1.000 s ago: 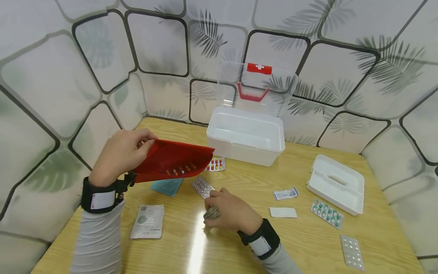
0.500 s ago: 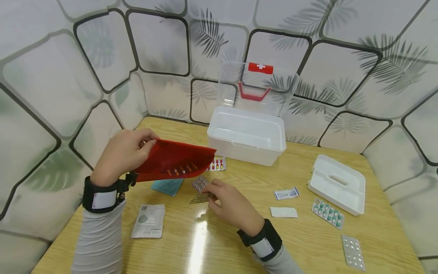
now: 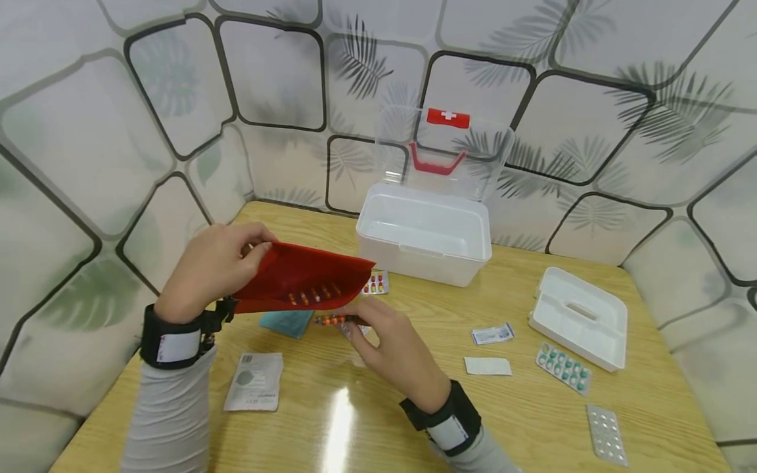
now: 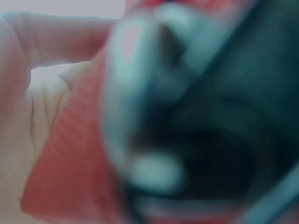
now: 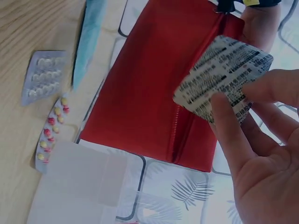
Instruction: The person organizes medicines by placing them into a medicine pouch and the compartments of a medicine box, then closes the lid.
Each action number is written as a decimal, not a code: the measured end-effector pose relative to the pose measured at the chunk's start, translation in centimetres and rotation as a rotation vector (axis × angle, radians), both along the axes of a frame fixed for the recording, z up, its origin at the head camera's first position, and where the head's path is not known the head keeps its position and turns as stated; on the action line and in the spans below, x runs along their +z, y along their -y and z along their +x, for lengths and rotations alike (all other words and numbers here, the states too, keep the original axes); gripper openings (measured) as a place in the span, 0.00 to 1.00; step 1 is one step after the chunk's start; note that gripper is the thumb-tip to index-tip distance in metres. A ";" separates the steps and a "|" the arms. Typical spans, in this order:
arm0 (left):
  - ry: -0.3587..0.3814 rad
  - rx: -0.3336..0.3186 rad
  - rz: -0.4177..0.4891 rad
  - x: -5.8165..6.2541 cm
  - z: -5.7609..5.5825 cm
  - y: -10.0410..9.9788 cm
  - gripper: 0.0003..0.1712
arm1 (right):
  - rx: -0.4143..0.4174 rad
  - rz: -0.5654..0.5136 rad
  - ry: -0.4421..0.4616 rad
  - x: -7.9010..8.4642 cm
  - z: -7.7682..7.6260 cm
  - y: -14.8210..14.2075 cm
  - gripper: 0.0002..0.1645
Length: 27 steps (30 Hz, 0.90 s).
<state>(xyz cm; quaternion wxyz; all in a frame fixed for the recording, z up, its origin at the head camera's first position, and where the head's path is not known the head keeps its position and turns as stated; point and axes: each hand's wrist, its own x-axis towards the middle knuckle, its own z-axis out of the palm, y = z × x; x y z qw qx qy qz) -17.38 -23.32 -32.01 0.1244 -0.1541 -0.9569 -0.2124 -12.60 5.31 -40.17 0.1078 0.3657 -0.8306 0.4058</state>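
Note:
My left hand point(image 3: 219, 269) grips a red zip pouch point(image 3: 307, 269) by its upper left corner, above the table. A row of orange spots shows on its dark face. My right hand point(image 3: 402, 348) pinches a blister pack point(image 3: 331, 320) with orange pills, seen nearly edge-on just below the pouch's lower edge. In the right wrist view, the printed foil back of that pack point(image 5: 224, 77) lies across the pouch's zipper side point(image 5: 176, 126). Whether it touches the pouch I cannot tell. The left wrist view is mostly blurred, with red fabric point(image 4: 70, 158) against the palm.
Beyond the pouch stands an open white first-aid box point(image 3: 420, 259) with a clear lid. A white tray point(image 3: 603, 328), green blister pack point(image 3: 564, 368) and silver blister pack point(image 3: 607, 433) lie right. A teal packet point(image 3: 286, 323) and white packet point(image 3: 254, 381) lie left.
My right hand has lifted the blister pack off the table and carried it away from me, up to the pouch's lower edge. My left hand and the pouch have hardly moved.

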 end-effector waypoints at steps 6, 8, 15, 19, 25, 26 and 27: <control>0.024 -0.027 0.011 0.1 -0.2 -0.3 0.10 | -0.047 0.024 -0.129 0.7 -0.3 0.9 0.23; 0.024 -0.039 0.021 0.0 -0.2 -0.5 0.09 | -0.067 0.073 -0.137 0.8 -0.6 1.4 0.25; -0.002 -0.063 0.021 0.0 -0.3 -1.0 0.08 | -0.083 0.283 -0.126 0.4 -1.4 3.3 0.29; -0.018 -0.080 0.029 0.2 -0.5 -1.4 0.08 | -0.070 0.341 -0.099 0.1 -1.9 4.0 0.29; -0.022 -0.103 0.029 -0.1 -0.4 -1.8 0.08 | -0.051 0.393 -0.008 -0.2 -1.8 4.4 0.29; -0.019 -0.103 0.029 -0.1 -0.3 -1.8 0.08 | -0.046 0.399 0.003 -0.2 -1.8 4.4 0.29; -0.018 -0.101 0.029 -0.1 -0.2 -1.8 0.08 | -0.040 0.404 0.008 -0.2 -1.8 4.4 0.30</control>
